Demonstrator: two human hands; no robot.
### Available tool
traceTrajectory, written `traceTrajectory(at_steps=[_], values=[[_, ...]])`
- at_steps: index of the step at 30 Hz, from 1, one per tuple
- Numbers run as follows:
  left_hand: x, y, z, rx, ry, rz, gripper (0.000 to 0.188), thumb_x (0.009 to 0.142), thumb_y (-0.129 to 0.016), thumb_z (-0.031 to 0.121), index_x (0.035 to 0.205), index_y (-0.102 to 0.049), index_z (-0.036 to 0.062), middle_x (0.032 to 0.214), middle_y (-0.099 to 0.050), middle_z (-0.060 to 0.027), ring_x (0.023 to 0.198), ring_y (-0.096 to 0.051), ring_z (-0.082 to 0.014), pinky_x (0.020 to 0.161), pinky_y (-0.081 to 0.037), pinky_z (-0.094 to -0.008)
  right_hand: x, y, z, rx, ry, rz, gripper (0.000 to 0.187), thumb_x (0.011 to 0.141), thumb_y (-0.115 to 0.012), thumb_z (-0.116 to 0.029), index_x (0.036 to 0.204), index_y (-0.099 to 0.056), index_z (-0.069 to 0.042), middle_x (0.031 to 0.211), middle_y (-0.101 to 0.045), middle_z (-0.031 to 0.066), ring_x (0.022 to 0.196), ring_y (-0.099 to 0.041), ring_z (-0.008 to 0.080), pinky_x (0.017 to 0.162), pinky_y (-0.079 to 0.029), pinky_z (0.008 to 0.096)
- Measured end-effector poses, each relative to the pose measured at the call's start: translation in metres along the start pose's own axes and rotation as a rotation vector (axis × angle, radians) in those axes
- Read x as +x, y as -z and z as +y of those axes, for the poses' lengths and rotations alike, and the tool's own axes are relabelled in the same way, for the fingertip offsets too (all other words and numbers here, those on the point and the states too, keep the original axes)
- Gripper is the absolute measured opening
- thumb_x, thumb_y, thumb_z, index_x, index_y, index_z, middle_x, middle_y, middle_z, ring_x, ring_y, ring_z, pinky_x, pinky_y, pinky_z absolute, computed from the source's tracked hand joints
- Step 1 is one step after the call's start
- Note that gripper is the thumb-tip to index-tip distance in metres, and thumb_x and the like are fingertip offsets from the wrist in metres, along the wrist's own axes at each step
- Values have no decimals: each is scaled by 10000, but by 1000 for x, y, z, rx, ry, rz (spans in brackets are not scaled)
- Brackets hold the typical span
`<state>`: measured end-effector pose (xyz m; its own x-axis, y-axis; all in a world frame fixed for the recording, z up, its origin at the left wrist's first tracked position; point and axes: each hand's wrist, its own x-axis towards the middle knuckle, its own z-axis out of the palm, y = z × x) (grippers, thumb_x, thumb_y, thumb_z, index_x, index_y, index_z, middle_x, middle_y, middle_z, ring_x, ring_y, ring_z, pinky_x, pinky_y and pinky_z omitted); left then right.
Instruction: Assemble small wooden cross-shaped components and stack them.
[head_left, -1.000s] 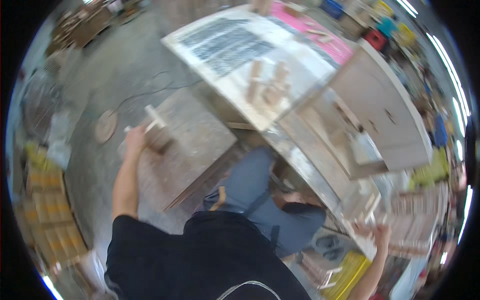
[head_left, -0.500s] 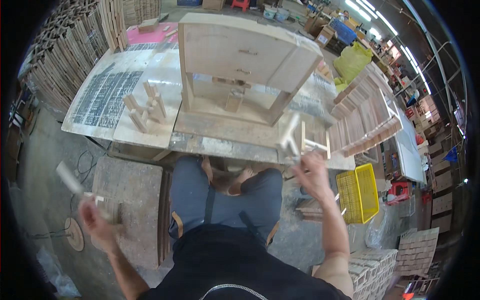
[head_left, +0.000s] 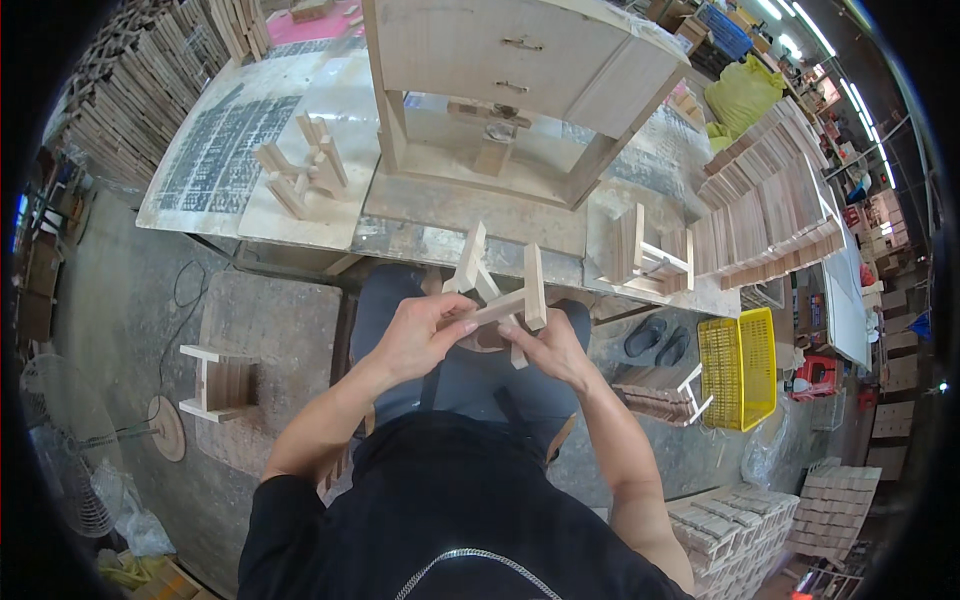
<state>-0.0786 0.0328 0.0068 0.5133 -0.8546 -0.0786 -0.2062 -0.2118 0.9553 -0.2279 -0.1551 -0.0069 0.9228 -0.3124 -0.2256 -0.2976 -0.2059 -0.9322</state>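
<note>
Over my lap, two pale wooden H-shaped pieces cross each other. My left hand pinches one H-shaped piece, whose far crosspiece points up near my right hand. In my right hand is the other H-shaped piece, slanting up and to the left. Whether the two pieces touch where they cross, I cannot tell. Just beyond, on the bench's front edge, stands a small wooden frame. Left of centre on the bench, an upright jig of wooden blocks is fixed to a board.
A tall wooden stand rises from the middle of the bench. Stacked wooden strips line its right end. On a low platform at left sit more H-shaped pieces. A yellow crate, slippers and a fan are around me.
Both hands have come inward, the left from above the low platform and the right from the bench's front edge, each bringing a wooden piece. The view has tilted down.
</note>
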Motion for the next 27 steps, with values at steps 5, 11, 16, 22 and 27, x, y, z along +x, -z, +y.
traceTrajectory(at_steps=[5,11,16,22,27], values=[[21,-2,-14,-62,14,-78,207,925,-713,124,1075,-718,-19,865,-726,-78,741,-648,-98,681,-523,-266,4,0,14,93,-55,19,272,951,-718,-180,1136,-671,12,862,-678,30,745,-611,96,658,-520,285],[40,3,-20,-199,172,-130,194,938,-716,137,1053,-714,-20,917,-734,-79,803,-684,-118,709,-565,-283,23,0,21,210,80,14,278,947,-720,-167,1159,-673,6,871,-676,10,796,-585,71,692,-502,276],[59,16,-22,-290,292,-188,189,950,-715,153,1050,-688,-6,960,-729,-83,833,-703,-147,680,-611,-323,42,6,16,178,-1,-116,241,958,-688,-128,1155,-690,10,889,-682,-5,788,-574,56,670,-460,245],[76,38,-9,-372,374,-285,245,974,-687,207,1044,-658,-25,947,-717,-80,867,-710,-167,659,-623,-345,55,-5,12,421,31,-45,216,945,-683,-102,1118,-707,25,850,-677,-13,746,-559,49,653,-434,231],[85,53,5,-776,264,-193,331,992,-659,199,1213,-627,-46,1015,-714,-103,925,-702,-207,764,-625,-368,94,12,27,622,56,-2,216,976,-634,-199,923,-715,-5,765,-655,-11,700,-558,64,631,-413,231]])
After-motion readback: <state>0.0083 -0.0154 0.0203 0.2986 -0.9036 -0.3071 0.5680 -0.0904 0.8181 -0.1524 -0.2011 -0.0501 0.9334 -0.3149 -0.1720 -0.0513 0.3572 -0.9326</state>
